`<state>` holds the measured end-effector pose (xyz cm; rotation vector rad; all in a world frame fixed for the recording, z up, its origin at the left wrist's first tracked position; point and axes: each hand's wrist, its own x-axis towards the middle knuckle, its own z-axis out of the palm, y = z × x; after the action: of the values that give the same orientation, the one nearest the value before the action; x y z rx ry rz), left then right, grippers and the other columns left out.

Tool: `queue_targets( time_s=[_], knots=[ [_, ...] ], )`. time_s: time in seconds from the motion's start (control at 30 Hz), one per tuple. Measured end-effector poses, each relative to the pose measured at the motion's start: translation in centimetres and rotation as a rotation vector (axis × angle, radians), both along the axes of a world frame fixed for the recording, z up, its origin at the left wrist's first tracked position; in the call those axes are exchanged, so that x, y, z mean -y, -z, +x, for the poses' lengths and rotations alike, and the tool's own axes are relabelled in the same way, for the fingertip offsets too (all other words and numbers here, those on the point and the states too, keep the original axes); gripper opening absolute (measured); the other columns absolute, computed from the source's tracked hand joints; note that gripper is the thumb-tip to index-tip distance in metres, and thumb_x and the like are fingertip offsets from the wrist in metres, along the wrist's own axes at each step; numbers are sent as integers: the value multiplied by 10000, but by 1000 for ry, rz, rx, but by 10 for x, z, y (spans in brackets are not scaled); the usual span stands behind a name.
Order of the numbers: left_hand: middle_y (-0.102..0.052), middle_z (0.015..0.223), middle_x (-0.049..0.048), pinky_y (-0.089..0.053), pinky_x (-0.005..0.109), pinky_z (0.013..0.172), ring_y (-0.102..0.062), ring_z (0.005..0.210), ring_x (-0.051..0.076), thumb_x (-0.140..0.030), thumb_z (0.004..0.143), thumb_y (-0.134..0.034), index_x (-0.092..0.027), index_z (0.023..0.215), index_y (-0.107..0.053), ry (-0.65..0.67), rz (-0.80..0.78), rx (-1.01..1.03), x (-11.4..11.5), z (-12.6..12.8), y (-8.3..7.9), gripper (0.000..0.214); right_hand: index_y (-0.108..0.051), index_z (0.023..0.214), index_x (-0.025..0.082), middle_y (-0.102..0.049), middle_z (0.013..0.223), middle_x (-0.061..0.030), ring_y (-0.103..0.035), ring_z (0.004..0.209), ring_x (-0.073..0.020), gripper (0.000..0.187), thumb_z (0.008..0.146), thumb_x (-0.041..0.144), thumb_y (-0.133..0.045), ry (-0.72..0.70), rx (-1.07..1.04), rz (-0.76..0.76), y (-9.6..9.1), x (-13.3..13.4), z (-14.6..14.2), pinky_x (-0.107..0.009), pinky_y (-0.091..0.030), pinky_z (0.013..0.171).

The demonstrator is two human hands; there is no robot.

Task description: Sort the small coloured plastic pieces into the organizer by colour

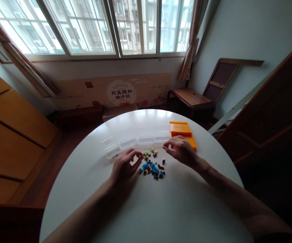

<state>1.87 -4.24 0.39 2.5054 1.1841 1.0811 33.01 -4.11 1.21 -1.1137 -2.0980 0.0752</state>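
Small toy building bricks (152,167), mostly blue and dark brown with some green and yellow, lie in a loose pile on the white round table. At the pile's left edge is my left hand (125,164), thumb and forefinger curled close together in a pinch. What lies between those fingertips, if anything, is too small to name. My right hand (180,147) hovers to the upper right of the pile, its fingertips pinched together at a tiny piece I cannot make out. Just beyond it sits an orange plastic box (180,127), partly covered by that hand.
Clear plastic compartment boxes (128,141) stand in a curved row behind the pile, lids raised. The round table (85,195) fills the foreground. Past its far edge are a wooden chair (194,97), a printed banner box (90,91) and a barred window.
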Motion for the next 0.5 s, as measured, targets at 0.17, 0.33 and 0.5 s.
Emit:
queue_targets(
  time_s=[0.17, 0.33, 0.5],
  knots=[
    [-748, 1050, 42, -551, 318, 804, -707, 899, 199, -286, 1014, -714, -271, 1080, -808, -3, -3, -72, -6, -5, 1, 116, -768, 907, 232, -821, 929, -22, -749, 863, -238, 68, 973, 237, -751, 336, 141, -88, 4, -16, 43, -373, -477, 918],
    [-745, 1114, 48, -537, 337, 823, -721, 929, 214, -309, 1017, -721, -305, 1105, -835, -4, 14, -155, -7, -5, 5, 144, -780, 934, 239, -825, 943, -24, -737, 831, -241, 52, 948, 287, -763, 499, 169, -135, 9, -17, 41, -375, -477, 875],
    [-756, 1102, 38, -531, 348, 855, -721, 943, 216, -274, 1001, -728, -296, 1038, -836, -2, -23, -160, -7, -3, 3, 116, -769, 977, 226, -806, 920, -25, -731, 836, -224, 108, 988, 319, -714, 368, 81, -80, 4, -9, 23, -363, -472, 885]
  ],
)
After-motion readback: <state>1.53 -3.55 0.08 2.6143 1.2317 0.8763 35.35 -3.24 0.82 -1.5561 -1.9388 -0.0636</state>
